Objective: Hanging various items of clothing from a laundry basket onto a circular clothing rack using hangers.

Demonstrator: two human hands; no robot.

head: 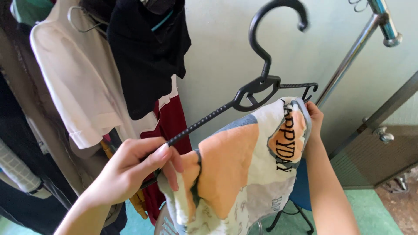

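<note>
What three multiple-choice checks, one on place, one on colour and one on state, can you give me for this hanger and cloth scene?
1. Where is the left hand?
A. On the metal rack pole
B. On the left arm of the dark plastic hanger
C. On the door knob

2. What colour are the large patches on the white printed cloth?
A. Orange
B. Green
C. Purple

3. What state is the hanger's hook in?
A. Hooked on the pole
B. Snapped off
C. Free in the air

Answers:
1 B: the left hand's fingers pinch the hanger's arm where the cloth begins.
2 A: orange panels cover the front of the cloth.
3 C: the hook stands against the pale wall, touching nothing, while the right hand grips the cloth at the hanger's other end.
</note>
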